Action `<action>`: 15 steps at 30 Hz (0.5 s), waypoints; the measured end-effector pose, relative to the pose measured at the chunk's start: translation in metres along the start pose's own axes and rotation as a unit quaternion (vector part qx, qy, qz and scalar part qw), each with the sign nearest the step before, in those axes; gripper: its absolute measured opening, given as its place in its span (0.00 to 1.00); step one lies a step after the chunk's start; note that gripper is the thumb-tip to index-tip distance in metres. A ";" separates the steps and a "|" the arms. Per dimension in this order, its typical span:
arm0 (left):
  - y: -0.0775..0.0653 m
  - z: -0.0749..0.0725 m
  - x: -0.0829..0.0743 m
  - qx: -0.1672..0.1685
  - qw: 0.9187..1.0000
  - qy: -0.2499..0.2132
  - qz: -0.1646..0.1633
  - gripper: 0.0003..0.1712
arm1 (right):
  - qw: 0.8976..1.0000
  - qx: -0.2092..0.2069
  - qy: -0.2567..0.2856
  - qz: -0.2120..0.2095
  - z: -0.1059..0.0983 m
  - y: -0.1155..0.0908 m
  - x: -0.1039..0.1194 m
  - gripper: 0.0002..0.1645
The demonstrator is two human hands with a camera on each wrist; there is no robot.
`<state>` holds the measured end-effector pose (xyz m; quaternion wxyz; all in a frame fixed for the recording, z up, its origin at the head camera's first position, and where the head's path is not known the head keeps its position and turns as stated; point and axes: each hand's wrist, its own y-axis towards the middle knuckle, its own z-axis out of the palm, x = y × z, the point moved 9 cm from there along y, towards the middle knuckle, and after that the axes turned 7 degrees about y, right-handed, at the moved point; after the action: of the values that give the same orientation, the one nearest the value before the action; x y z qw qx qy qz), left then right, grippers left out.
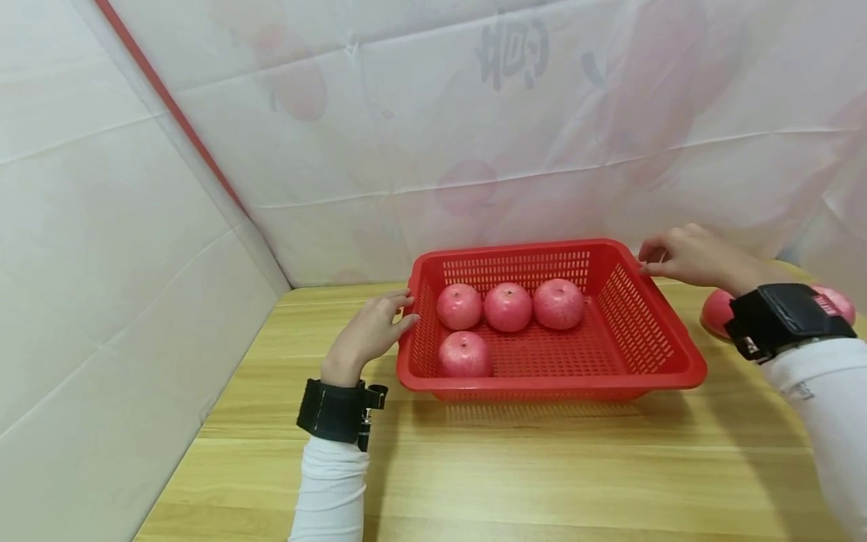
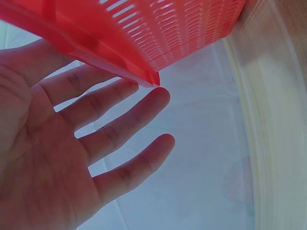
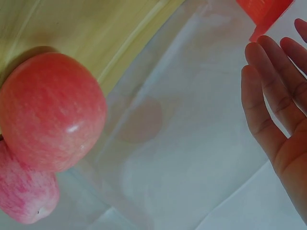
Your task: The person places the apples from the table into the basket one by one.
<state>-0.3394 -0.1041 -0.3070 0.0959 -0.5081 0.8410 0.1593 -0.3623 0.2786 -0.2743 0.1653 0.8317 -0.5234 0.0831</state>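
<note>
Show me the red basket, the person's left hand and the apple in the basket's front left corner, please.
Red basket (image 1: 552, 382): head view, on its front rim.
Left hand (image 1: 368, 331): head view, on the back of the hand.
Front left apple (image 1: 465, 357): head view, mid-body.

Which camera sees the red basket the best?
The head camera, because it shows nearly all of the red basket, even its inside. The left wrist camera shows only part of its rim and slotted wall. The right wrist camera catches just a small red piece near the top.
</note>
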 end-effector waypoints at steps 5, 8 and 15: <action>0.001 -0.001 0.000 0.000 1.000 -0.001 0.000 0.22 | 1.000 -0.008 -0.006 -0.002 -0.002 -0.004 -0.006 0.04; 0.001 -0.001 -0.001 0.001 1.000 -0.003 0.001 0.23 | 1.000 -0.006 -0.001 0.005 -0.002 -0.007 -0.011 0.05; 0.000 -0.001 -0.002 0.004 1.000 -0.006 0.000 0.23 | 1.000 -0.015 -0.001 0.016 -0.005 -0.014 -0.023 0.06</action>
<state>-0.3389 -0.1029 -0.3051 0.1032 -0.5069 0.8409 0.1590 -0.3596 0.3054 -0.2798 0.1758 0.8206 -0.5382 0.0776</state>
